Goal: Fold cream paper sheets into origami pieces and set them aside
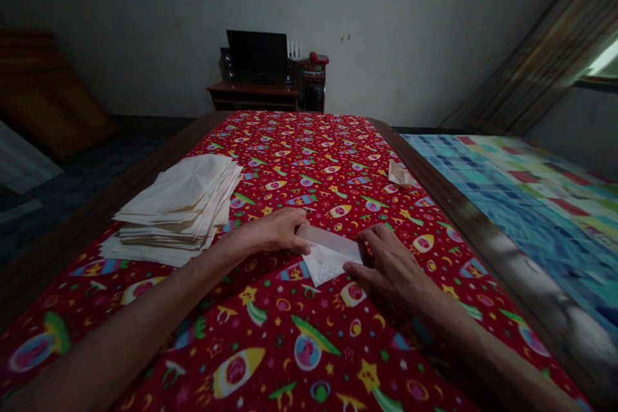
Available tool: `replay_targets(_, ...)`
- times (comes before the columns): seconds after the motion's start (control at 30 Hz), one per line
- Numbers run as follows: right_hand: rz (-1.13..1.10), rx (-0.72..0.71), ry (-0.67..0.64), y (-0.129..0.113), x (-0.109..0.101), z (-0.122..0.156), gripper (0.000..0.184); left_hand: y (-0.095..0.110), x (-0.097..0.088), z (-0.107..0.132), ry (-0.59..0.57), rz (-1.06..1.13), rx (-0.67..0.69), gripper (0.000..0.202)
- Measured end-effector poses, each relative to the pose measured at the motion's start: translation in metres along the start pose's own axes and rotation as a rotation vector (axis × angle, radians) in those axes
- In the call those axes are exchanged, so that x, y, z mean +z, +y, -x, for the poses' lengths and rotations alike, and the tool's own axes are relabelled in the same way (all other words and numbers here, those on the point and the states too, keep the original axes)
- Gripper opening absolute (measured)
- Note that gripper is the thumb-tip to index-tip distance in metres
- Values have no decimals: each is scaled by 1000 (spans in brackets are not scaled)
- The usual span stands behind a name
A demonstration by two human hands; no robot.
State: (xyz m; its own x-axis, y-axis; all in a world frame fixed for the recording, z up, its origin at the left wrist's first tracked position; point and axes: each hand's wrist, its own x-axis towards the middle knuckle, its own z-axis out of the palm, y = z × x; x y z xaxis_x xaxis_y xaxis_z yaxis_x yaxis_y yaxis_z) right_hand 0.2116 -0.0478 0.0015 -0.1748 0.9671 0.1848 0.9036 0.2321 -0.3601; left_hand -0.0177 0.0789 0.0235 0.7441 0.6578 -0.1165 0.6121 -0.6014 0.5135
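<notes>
A partly folded sheet of white paper [328, 256] lies in front of me on the red patterned cloth [309, 347], one corner pointing toward me. My left hand [286, 230] pinches its left end between thumb and fingers. At the right end, my right hand [381, 254] has its thumb and fingertips closed on the paper's edge. To the left of my left hand sits a loose stack of thin, written-on paper sheets [186, 190]. Farther off on the right lies a small folded piece of paper [400, 174].
Dark wooden edges [463, 225] border the cloth-covered surface. Beyond it, a black monitor [257, 55] with speakers stands on a brown desk [253, 95], near a red telephone [317, 59]. A bed with a colourful checked cover [487, 187] is on the right.
</notes>
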Motion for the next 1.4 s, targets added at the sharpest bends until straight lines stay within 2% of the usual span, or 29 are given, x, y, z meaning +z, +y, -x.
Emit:
replay_targets(0.23,-278,77,-47,1,3,-10,8,1,9,11,179,164,46,22)
replay_targets(0.3,-378,69,-52,1,-1,-13,6,4,9,13,307,182,98,22)
replay_targets(0.37,-418,-9,-24,0,-7,-18,9,7,7,15,484,184,198,25)
replay_targets(0.47,-326,-231,156,-3,-20,-28,12,7,4,19,715,130,349,26)
replay_targets(0.57,-53,-423,400,-5,-26,-37,13,3,2,23,820,-21,444,16)
replay_targets(0.63,150,-514,474,-4,-23,-40,13,-2,4,24,813,-126,476,9)
replay_targets(0.73,319,-578,430,3,-10,-38,14,-9,12,27,724,-223,461,5)
replay_targets(0.87,341,-592,267,13,4,-28,10,-11,24,33,562,-308,451,13)
replay_targets(0.97,308,-591,140,14,3,-22,14,-6,29,38,446,-357,466,21)
replay_targets(1.07,256,-591,57,12,-3,-17,19,1,32,42,378,-393,483,23)
replay_targets(1.23,164,-650,42,10,-7,-7,26,6,36,47,377,-399,458,19)
replay_targets(1.4,67,-599,52,16,2,-3,18,4,40,52,418,-318,463,19)
